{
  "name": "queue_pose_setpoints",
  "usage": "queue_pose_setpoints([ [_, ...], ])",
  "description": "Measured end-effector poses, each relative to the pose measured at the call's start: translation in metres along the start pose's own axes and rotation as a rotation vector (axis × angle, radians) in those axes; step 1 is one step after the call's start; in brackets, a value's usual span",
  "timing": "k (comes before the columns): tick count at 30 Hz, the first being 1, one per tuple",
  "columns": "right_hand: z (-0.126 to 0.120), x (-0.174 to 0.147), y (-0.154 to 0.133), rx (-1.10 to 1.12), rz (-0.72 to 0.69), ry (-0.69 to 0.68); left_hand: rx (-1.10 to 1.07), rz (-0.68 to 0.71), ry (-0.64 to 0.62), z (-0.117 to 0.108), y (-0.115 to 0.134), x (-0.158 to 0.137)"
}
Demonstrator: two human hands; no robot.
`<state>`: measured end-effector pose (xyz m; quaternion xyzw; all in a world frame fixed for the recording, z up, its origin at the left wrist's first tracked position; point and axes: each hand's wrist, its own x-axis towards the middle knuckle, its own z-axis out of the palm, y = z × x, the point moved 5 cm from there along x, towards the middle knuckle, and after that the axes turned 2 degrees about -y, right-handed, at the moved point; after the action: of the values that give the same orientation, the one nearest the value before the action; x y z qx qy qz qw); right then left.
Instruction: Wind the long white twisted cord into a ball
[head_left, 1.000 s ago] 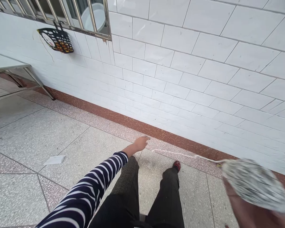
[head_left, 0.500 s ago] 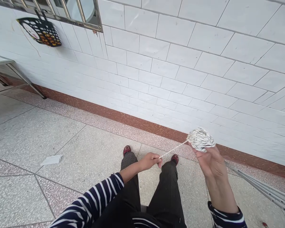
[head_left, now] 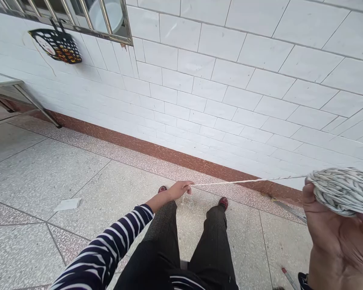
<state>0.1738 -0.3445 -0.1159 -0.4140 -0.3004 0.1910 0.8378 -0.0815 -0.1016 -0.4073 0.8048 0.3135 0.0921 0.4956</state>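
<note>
My right hand [head_left: 340, 241] is wrapped round a big ball of white yarn [head_left: 345, 191] flecked with dark grey, at the right edge, where part of the ball is cut off. A white strand [head_left: 245, 181] runs taut from the ball across to my left hand [head_left: 180, 189], which pinches it between thumb and fingers above my knees. Under the left hand shows a small pale, speckled round bundle [head_left: 189, 202], with a short loose bit of strand above it. Whether this bundle hangs or lies on the floor I cannot tell.
A white tiled wall [head_left: 214, 88] with a reddish-brown skirting stands ahead. On the barred window [head_left: 87, 16] hangs a black mesh basket [head_left: 59, 46]. A metal-framed table [head_left: 21, 86] stands at left; a white paper [head_left: 68, 204] lies on the floor. A thin stick [head_left: 288, 278] shows bottom right.
My right hand has carried the ball of yarn to the right and closer to the camera, so the strand is longer. My left hand has shifted slightly left and up; the small bundle now shows below it.
</note>
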Motion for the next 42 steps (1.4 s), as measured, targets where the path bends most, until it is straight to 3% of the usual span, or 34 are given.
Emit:
queue_pose_setpoints([
  [3, 0.0, -0.001, 0.0, -0.019, -0.013, -0.008, 0.17, -0.105, 0.006, -0.005, -0.017, 0.0],
  [7, 0.004, -0.014, 0.041, -0.005, 0.191, -0.055, 0.268, -0.168, 0.122, -0.014, -0.019, 0.004],
  [10, 0.017, -0.03, 0.084, -0.055, 0.408, -0.116, 0.111, -0.028, 0.182, -0.007, 0.026, 0.009],
  [14, 0.036, -0.048, 0.133, -0.127, 0.662, -0.251, -0.329, 0.291, 0.1, 0.021, 0.116, 0.012],
  [17, 0.039, -0.056, 0.151, -0.16, 0.73, -0.345, -0.463, 0.305, 0.022, 0.042, 0.144, 0.01],
  [19, 0.033, -0.058, 0.156, -0.168, 0.743, -0.366, -0.44, 0.242, -0.009, 0.055, 0.138, 0.004],
  [22, 0.018, -0.058, 0.16, -0.216, 0.749, -0.341, -0.327, 0.132, -0.061, 0.073, 0.107, -0.015],
  [25, 0.003, -0.055, 0.168, -0.411, 0.695, -0.315, -0.184, 0.03, -0.127, 0.086, 0.08, -0.042],
  [27, -0.007, -0.052, 0.178, -0.545, 0.638, -0.281, -0.071, 0.04, -0.167, 0.086, 0.076, -0.059],
  [31, -0.028, -0.049, 0.206, -0.673, 0.599, -0.19, 0.167, 0.18, -0.18, 0.064, 0.095, -0.08],
  [36, -0.047, -0.049, 0.233, -0.683, 0.685, -0.129, 0.299, 0.295, -0.173, 0.042, 0.121, -0.092],
  [42, -0.047, -0.062, 0.239, -0.747, 0.622, -0.175, 0.372, 0.356, -0.112, 0.027, 0.135, -0.08],
])
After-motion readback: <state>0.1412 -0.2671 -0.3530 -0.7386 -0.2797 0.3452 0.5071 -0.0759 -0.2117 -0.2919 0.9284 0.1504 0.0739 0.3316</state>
